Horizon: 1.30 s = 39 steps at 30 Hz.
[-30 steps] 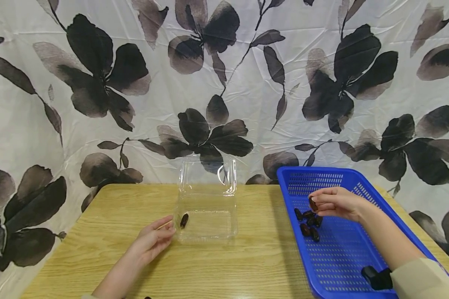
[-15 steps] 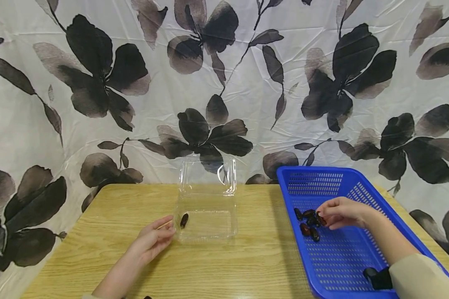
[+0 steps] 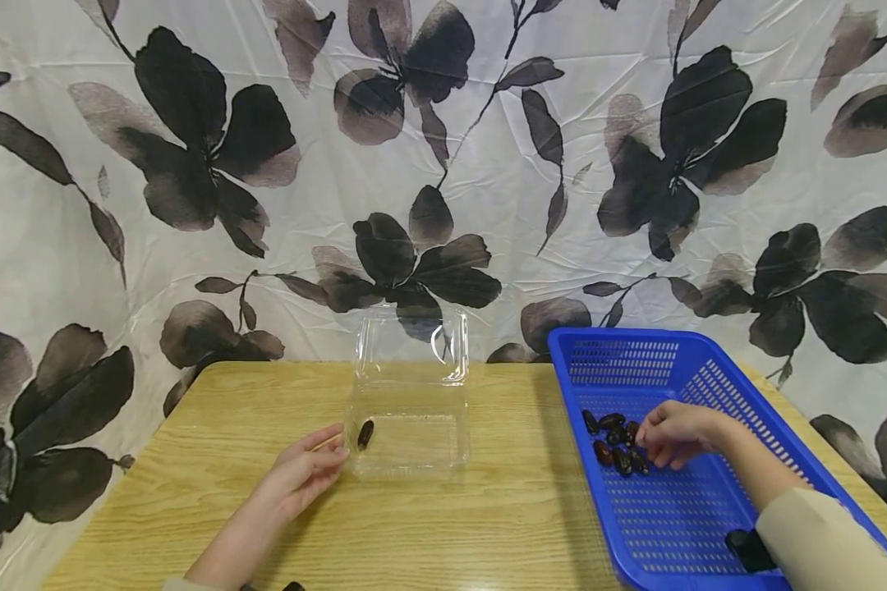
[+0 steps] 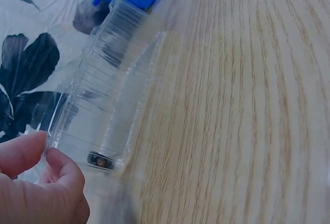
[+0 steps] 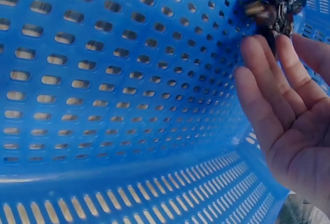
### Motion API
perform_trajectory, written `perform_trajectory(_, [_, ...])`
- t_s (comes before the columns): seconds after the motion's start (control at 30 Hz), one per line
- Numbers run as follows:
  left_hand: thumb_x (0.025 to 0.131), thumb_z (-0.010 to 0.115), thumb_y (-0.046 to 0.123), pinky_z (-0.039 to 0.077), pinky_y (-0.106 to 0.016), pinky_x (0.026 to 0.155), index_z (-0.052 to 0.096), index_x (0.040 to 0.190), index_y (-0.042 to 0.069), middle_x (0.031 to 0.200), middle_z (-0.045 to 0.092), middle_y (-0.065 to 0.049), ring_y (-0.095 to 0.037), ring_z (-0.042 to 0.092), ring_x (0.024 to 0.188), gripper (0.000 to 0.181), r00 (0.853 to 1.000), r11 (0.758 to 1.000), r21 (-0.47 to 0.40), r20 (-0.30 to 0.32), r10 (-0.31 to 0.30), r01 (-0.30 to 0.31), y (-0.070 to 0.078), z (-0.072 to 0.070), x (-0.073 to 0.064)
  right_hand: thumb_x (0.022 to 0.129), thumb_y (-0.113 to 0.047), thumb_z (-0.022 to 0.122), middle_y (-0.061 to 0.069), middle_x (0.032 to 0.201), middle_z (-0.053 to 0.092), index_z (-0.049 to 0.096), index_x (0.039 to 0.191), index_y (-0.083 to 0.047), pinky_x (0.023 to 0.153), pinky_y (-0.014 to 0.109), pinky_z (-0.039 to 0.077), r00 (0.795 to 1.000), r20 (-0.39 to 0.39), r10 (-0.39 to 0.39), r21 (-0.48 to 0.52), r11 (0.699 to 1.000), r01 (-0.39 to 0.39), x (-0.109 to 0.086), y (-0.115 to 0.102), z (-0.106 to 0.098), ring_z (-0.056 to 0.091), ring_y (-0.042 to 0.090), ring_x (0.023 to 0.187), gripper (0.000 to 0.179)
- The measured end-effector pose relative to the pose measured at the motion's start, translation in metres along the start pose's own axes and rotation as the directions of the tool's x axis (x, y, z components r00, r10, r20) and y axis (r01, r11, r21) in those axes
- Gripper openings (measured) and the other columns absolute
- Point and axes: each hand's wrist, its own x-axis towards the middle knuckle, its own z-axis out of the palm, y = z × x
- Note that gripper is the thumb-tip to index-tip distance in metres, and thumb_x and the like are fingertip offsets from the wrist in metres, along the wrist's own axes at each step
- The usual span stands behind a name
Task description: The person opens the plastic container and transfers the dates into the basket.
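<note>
My left hand (image 3: pixel 306 472) pinches the left rim of a clear plastic clamshell box (image 3: pixel 443 443), thumb and finger meeting on its edge (image 4: pixel 51 144) in the left wrist view. One dark date (image 3: pixel 365 434) lies inside, near that rim; the lid (image 3: pixel 414 349) stands raised behind. Over in the blue basket (image 3: pixel 599 509), my right hand (image 3: pixel 680 431) is beside a cluster of dates (image 3: pixel 612 422). The right wrist view has its fingers (image 5: pixel 263 92) extended, tips at the dates (image 5: pixel 281 7), the thumb apart. Whether any date is touched is partly hidden.
The boxes stand on a wood-grain table (image 3: pixel 488 525), against a floral cloth (image 3: pixel 488 164) hanging behind it. A black device (image 3: pixel 750 550) sits below the right sleeve (image 3: pixel 820 533). Another small dark object (image 3: pixel 293 586) shows at the bottom edge.
My right hand has lowered into the basket with a date and let it go among the others, its fingers now loosened. The left hand and the clear box have stayed put.
</note>
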Motion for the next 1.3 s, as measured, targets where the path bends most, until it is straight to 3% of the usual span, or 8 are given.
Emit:
perform_trajectory(0.2, [0.087, 0.055, -0.01, 0.047, -0.018, 0.069, 0.022, 0.142, -0.007, 0.092, 0.052, 0.0, -0.008, 0.054, 0.078, 0.065, 1.0, 1.0, -0.011, -0.003, -0.005, 0.005, 0.001, 0.002, 0.0, 0.087, -0.006, 0.05, 0.007, 0.073, 0.059, 0.062, 0.095, 0.004, 0.057, 0.032, 0.052, 1.0, -0.019, 0.019, -0.028, 0.999, -0.02, -0.003, -0.004, -0.002, 0.06, 0.018, 0.066, 0.017])
perform_trajectory(0.5, [0.087, 0.053, -0.011, 0.047, -0.018, 0.069, 0.024, 0.142, -0.007, 0.092, 0.051, 0.0, -0.008, 0.054, 0.077, 0.062, 1.0, 1.0, 0.001, -0.007, -0.002, 0.002, 0.0, 0.002, 0.0, 0.094, -0.014, 0.05, 0.007, 0.083, 0.06, 0.058, 0.104, 0.006, 0.062, 0.034, 0.053, 0.998, -0.045, -0.04, 0.079, 0.996, 0.043, -0.006, -0.022, -0.014, 0.061, 0.019, 0.075, 0.024])
perform_trajectory(0.87, [0.087, 0.053, -0.01, 0.047, -0.018, 0.07, 0.023, 0.142, -0.007, 0.092, 0.051, 0.0, -0.008, 0.054, 0.078, 0.063, 1.0, 1.0, -0.002, -0.002, 0.0, 0.0, 0.0, 0.002, 0.0, 0.095, -0.019, 0.053, 0.012, 0.098, 0.063, 0.046, 0.125, 0.01, 0.076, 0.037, 0.054, 0.977, -0.066, -0.204, 0.191, 0.958, 0.213, -0.004, -0.092, -0.025, 0.063, 0.025, 0.092, 0.042])
perform_trajectory(1.1, [0.088, 0.054, -0.01, 0.047, -0.018, 0.07, 0.024, 0.142, -0.006, 0.092, 0.051, 0.0, -0.008, 0.054, 0.078, 0.062, 1.0, 1.0, -0.004, -0.006, -0.007, 0.007, -0.002, 0.002, 0.001, 0.095, -0.019, 0.054, 0.022, 0.109, 0.058, 0.042, 0.13, 0.011, 0.079, 0.035, 0.053, 0.965, -0.029, -0.26, 0.169, 0.95, 0.261, 0.006, -0.132, -0.008, 0.062, 0.024, 0.093, 0.047])
perform_trajectory(1.3, [0.088, 0.053, -0.009, 0.047, -0.017, 0.07, 0.02, 0.143, -0.006, 0.093, 0.051, 0.001, -0.007, 0.054, 0.078, 0.064, 1.0, 1.0, 0.003, 0.008, -0.005, 0.005, 0.0, 0.001, 0.0, 0.093, -0.016, 0.055, 0.013, 0.099, 0.061, 0.047, 0.127, 0.008, 0.078, 0.034, 0.053, 0.96, 0.017, -0.281, 0.183, 0.944, 0.273, 0.019, -0.162, 0.013, 0.062, 0.018, 0.086, 0.042])
